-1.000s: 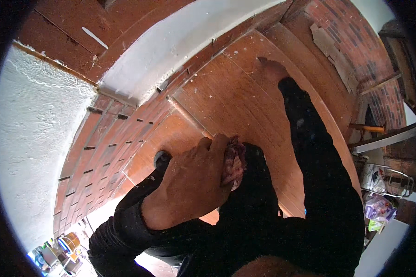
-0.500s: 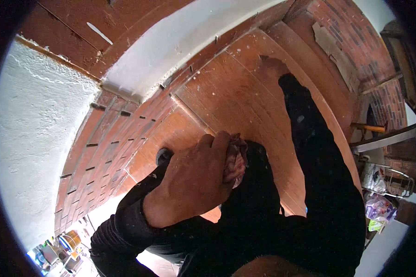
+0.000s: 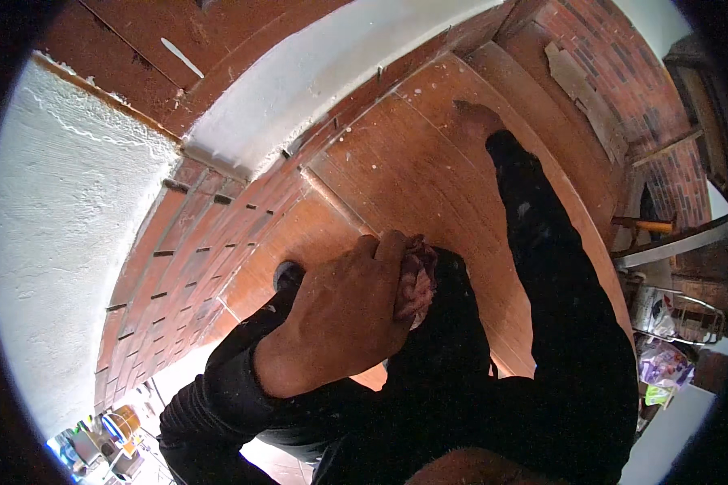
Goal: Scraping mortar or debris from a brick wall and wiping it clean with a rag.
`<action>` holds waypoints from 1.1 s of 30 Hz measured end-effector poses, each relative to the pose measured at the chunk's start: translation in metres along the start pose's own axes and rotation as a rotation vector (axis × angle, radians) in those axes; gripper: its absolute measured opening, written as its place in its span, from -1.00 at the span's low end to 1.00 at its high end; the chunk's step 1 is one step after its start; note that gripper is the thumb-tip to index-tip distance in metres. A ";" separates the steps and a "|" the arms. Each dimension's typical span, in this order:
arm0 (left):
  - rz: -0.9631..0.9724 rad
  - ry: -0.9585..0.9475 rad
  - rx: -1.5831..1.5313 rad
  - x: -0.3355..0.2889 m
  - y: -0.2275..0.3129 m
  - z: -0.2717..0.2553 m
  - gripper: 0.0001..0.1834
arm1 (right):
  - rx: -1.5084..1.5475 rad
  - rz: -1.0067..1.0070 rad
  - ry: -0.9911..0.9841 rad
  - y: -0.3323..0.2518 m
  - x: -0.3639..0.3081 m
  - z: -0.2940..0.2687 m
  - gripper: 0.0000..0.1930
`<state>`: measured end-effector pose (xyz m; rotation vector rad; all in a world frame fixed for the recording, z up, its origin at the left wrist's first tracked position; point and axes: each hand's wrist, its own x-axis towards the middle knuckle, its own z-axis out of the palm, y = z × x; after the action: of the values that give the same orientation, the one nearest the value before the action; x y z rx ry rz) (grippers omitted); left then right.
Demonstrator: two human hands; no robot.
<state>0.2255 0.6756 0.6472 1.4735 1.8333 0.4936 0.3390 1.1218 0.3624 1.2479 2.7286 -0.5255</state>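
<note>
My left hand (image 3: 340,315) is closed round a crumpled pinkish rag (image 3: 417,284), which bulges out beside the thumb and fingers. It is held over my dark-trousered knee. Far ahead, my right hand (image 3: 480,121) reaches down to the reddish-brown tiled step (image 3: 429,170) at the end of a black sleeve. Its fingers look closed, and a small dark pointed piece sticks out at their tip; I cannot make out what it is. Pale spots are scattered over the tiles near that hand.
Along the left runs a brick-faced low wall (image 3: 194,250) below white plaster (image 3: 81,234). A flat piece of cardboard (image 3: 582,97) leans on the brick at the upper right. A wooden handle (image 3: 645,224), a wire rack (image 3: 696,319) and plastic bags (image 3: 663,364) are at the right.
</note>
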 end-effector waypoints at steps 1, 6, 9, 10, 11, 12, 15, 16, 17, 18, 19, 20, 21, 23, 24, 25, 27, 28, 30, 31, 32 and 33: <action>-0.003 -0.008 0.003 0.000 0.000 -0.001 -0.37 | -0.068 -0.052 -0.050 0.000 0.001 -0.001 -0.43; -0.044 -0.023 0.036 0.000 -0.001 -0.002 -0.37 | -0.033 -0.079 0.118 -0.004 -0.002 -0.001 -0.48; -0.064 -0.040 0.025 -0.001 -0.001 -0.004 -0.38 | -0.143 -0.095 0.066 -0.014 -0.008 -0.005 -0.49; -0.069 -0.046 0.025 -0.002 -0.001 -0.005 -0.38 | -0.145 -0.096 0.070 -0.018 -0.010 -0.007 -0.47; -0.074 -0.050 0.022 -0.002 -0.001 -0.005 -0.39 | -0.145 -0.100 0.090 -0.021 -0.013 -0.009 -0.46; -0.075 -0.039 0.021 -0.003 -0.001 -0.005 -0.39 | -0.148 -0.102 0.102 -0.023 -0.016 -0.010 -0.45; -0.058 -0.032 0.027 -0.003 -0.002 -0.005 -0.39 | -0.082 -0.077 0.083 -0.020 -0.020 -0.007 -0.44; -0.042 -0.025 0.030 -0.003 -0.002 -0.004 -0.39 | -0.032 -0.114 0.121 -0.017 -0.022 -0.004 -0.44; -0.038 -0.024 0.038 -0.002 -0.003 -0.004 -0.39 | 0.045 -0.168 0.250 -0.013 -0.021 -0.001 -0.44; -0.026 0.005 0.033 -0.002 -0.004 -0.004 -0.39 | 0.094 -0.184 0.304 -0.009 -0.022 0.003 -0.44; -0.035 0.013 0.020 -0.001 -0.004 -0.002 -0.38 | 0.216 -0.213 0.287 -0.005 -0.022 0.005 -0.44; -0.064 0.009 0.011 -0.001 -0.004 -0.001 -0.38 | 0.313 -0.195 0.192 -0.001 -0.021 0.007 -0.44; -0.028 0.003 0.012 0.000 -0.004 0.000 -0.38 | 0.349 -0.082 0.099 0.001 -0.021 0.007 -0.44; -0.001 -0.041 0.020 0.003 -0.002 0.002 -0.37 | 0.134 -0.036 -0.022 0.002 -0.020 0.002 -0.42; -0.005 -0.039 0.035 0.004 0.000 0.002 -0.37 | 0.015 -0.004 0.009 0.001 -0.019 -0.004 -0.41; -0.011 -0.041 0.038 0.005 0.001 0.001 -0.37 | 0.037 -0.049 0.078 -0.001 -0.020 -0.008 -0.42; -0.038 -0.041 0.044 0.006 0.003 0.000 -0.37 | 0.090 -0.173 0.290 -0.007 -0.021 -0.018 -0.44; -0.058 -0.045 0.044 0.007 0.004 0.000 -0.37 | 0.145 -0.105 0.220 -0.009 -0.022 -0.021 -0.43; -0.063 -0.071 0.031 0.007 0.006 0.000 -0.37 | 0.209 0.153 -0.001 -0.010 -0.021 -0.022 -0.39; -0.044 -0.065 0.023 0.006 0.006 -0.001 -0.36 | 0.028 0.091 -0.080 -0.008 -0.019 -0.021 -0.42; -0.024 -0.061 0.014 0.005 0.005 -0.001 -0.36 | -0.146 0.057 -0.075 -0.004 -0.016 -0.018 -0.46; -0.030 -0.047 0.012 0.003 0.004 -0.001 -0.36 | -0.240 0.018 0.019 0.003 -0.012 -0.016 -0.46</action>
<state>0.2272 0.6798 0.6496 1.4511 1.8222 0.4303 0.3499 1.1209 0.3790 1.2203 2.6942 -0.1775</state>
